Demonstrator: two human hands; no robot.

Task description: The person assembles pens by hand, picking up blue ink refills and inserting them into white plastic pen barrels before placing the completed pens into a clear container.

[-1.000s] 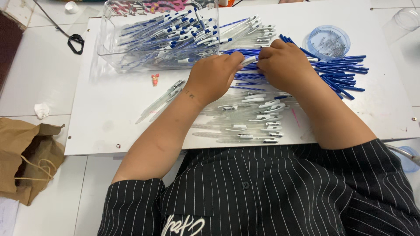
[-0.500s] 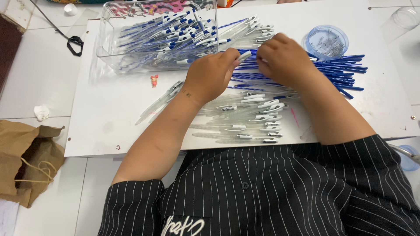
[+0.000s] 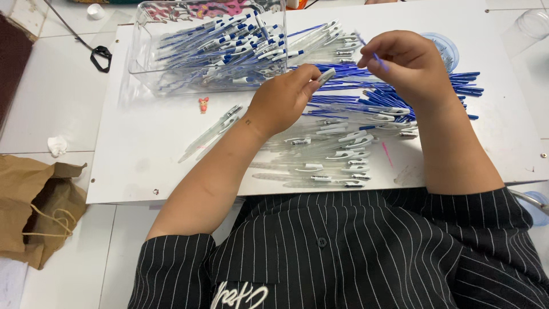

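My left hand grips a clear pen barrel whose tip pokes out past the fingers. My right hand is raised a little above the board and pinches a thin blue refill between thumb and fingers. Under both hands lies a heap of blue refills. Closer to me is a spread of clear pen barrels with white clips. Behind my left hand stands a clear plastic bin filled with finished blue and white pens.
A white board carries everything. Two loose clear pens and a tiny pink figure lie left of my arm. A blue lidded tub sits behind the right hand. A brown paper bag sits at the lower left.
Both hands have lifted off the refill heap. The right hand now holds one blue refill up, and the left has drawn a clear barrel toward it.
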